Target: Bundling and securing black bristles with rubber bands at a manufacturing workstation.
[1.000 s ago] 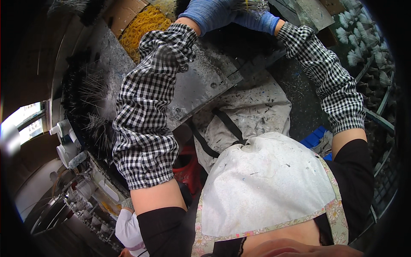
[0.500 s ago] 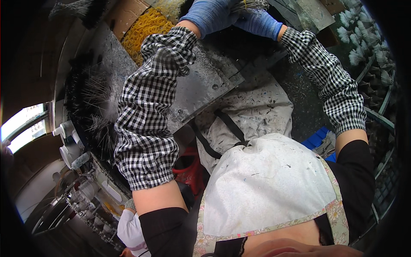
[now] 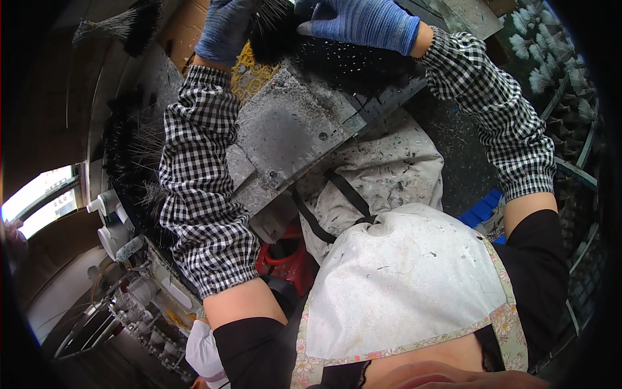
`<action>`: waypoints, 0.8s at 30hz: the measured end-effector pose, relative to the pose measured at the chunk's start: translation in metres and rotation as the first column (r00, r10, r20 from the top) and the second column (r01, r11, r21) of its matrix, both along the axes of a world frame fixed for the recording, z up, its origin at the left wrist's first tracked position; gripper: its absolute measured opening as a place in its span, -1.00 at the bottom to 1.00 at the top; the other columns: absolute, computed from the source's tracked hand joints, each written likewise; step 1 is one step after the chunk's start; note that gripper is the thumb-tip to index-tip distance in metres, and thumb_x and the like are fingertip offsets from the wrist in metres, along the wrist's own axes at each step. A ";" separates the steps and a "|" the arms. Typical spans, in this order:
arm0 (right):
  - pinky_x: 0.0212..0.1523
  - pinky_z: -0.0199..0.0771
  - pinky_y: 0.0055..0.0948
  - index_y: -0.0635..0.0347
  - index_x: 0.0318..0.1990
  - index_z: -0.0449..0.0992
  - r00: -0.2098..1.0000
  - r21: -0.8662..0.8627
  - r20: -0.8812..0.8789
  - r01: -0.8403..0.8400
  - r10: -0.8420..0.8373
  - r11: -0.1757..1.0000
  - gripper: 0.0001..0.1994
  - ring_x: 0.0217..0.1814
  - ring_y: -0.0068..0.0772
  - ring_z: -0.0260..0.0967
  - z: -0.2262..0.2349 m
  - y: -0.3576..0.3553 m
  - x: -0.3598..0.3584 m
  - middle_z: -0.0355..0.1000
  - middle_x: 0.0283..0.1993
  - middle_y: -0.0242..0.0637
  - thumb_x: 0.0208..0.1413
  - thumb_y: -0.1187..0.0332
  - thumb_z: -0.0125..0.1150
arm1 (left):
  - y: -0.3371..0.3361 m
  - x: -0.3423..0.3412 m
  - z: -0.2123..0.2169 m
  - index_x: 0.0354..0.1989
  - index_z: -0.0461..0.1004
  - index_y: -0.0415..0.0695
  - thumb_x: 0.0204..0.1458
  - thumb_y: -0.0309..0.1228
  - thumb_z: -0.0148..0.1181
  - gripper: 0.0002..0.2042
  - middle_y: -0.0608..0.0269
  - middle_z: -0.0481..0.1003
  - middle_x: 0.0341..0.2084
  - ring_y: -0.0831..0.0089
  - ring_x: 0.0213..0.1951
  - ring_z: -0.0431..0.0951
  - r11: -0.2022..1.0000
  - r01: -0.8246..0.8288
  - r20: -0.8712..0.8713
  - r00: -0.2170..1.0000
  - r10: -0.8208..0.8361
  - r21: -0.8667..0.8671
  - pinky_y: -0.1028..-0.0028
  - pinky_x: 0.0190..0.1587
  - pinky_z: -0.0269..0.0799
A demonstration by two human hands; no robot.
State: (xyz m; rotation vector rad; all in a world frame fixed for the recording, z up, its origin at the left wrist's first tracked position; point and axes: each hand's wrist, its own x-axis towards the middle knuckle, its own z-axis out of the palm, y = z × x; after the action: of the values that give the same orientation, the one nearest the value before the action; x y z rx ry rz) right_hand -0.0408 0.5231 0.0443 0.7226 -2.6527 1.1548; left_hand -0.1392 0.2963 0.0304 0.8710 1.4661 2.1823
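Observation:
Both hands wear blue knitted gloves and reach to the upper edge, where part of each is cut off. My left hand [image 3: 225,31] is closed at the side of a bunch of black-bristled wire brushes [image 3: 271,39]; thin metal stems show above the dark bristles. To the right of the bunch, my right hand [image 3: 366,26] has its thumb and fingers apart with nothing in them. Under it lies a heap of black bristles [image 3: 353,68] with pale specks. Yellow rings [image 3: 249,76] lie just below my left hand.
A grey metal plate [image 3: 291,123], dusty and scuffed, covers the worktop in front of me. More wire brushes [image 3: 120,26] lie at the far left, and black ones [image 3: 129,139] line the left side. White-tufted brushes [image 3: 541,58] fill a right-hand rack. A red container [image 3: 288,262] stands below.
My hands have come apart. The left has moved left with the wire brushes, over the yellow rings; the right has shifted slightly left and opened.

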 end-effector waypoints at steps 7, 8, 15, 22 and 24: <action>-0.18 0.58 -0.15 0.31 -0.12 0.58 0.995 0.008 -0.046 0.091 -0.091 0.996 -0.56 -0.25 0.06 0.59 -0.005 -0.005 -0.011 0.58 -0.35 0.05 0.00 0.11 0.45 | 0.015 0.008 0.006 0.07 0.50 -0.06 0.25 -0.47 0.28 -0.76 0.47 0.53 -0.16 0.64 -0.10 0.51 0.989 -0.114 -0.078 0.991 0.107 -0.093 0.54 -0.01 0.45; -0.16 0.57 -0.14 0.31 -0.13 0.58 0.998 -0.010 -0.017 0.065 -0.065 0.998 -0.56 -0.23 0.09 0.58 -0.006 -0.005 -0.011 0.57 -0.34 0.08 -0.02 0.11 0.44 | 0.017 0.010 0.007 0.07 0.51 -0.05 0.26 -0.48 0.27 -0.76 0.49 0.53 -0.15 0.66 -0.11 0.51 0.980 -0.136 -0.086 0.989 0.124 -0.142 0.56 -0.02 0.45; -0.16 0.56 -0.12 0.31 -0.21 0.60 0.995 0.058 0.060 0.081 -0.085 0.995 -0.64 -0.22 0.15 0.56 0.001 -0.008 -0.012 0.57 -0.33 0.12 -0.04 0.18 0.40 | 0.035 0.000 -0.002 0.09 0.49 0.01 0.26 -0.50 0.27 -0.74 0.54 0.48 -0.19 0.71 -0.15 0.48 0.963 -0.251 -0.119 0.964 0.239 -0.097 0.62 -0.14 0.45; -0.15 0.55 -0.17 0.27 -0.19 0.61 0.998 -0.142 0.029 -0.060 0.064 0.988 -0.73 -0.25 0.07 0.57 -0.022 0.005 -0.017 0.59 -0.31 0.05 0.03 0.27 0.37 | 0.048 0.008 -0.013 0.14 0.43 -0.02 0.23 -0.52 0.29 -0.66 0.51 0.45 -0.20 0.71 -0.22 0.42 0.951 -0.262 0.031 0.962 0.270 -0.164 0.65 -0.23 0.39; -0.14 0.55 -0.19 0.27 -0.14 0.60 0.998 -0.173 -0.026 -0.064 0.060 0.983 -0.72 -0.27 -0.01 0.58 -0.026 0.008 -0.017 0.60 -0.29 0.02 0.05 0.30 0.37 | 0.047 0.007 -0.018 0.19 0.38 -0.03 0.22 -0.56 0.27 -0.61 0.49 0.44 -0.15 0.70 -0.19 0.43 0.953 -0.263 -0.158 0.958 0.240 -0.148 0.64 -0.21 0.41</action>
State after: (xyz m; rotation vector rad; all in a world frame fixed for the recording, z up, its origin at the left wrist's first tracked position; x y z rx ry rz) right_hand -0.0574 0.5307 0.0181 0.7845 -2.4891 1.3668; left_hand -0.1318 0.3437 0.0124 0.8305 1.8920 2.1675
